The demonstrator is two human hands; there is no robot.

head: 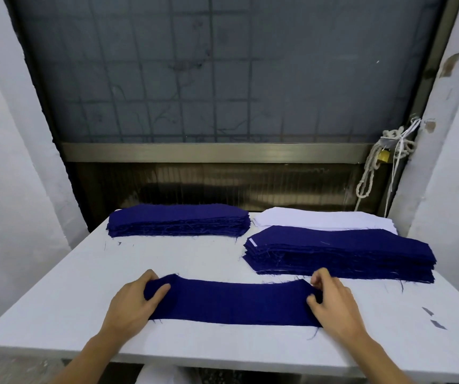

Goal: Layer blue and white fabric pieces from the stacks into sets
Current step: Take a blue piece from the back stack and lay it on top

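The left hand (137,303) and right hand (330,300) each pinch one end of a blue fabric piece (231,303) lying flat near the table's (84,273) front edge. A thin blue stack (178,224) sits at the table's far left, a thick blue stack (339,256) on its right side, and a white stack (319,218) at its far right corner.

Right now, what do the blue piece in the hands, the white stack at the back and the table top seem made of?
Blue piece: woven cloth, matte; loose threads fray from its edges. White stack: probably thin matte fabric or interlining; layered edges show, the weave does not. Table top: smooth white board, perhaps laminate or paint, dull finish; its core is hidden.
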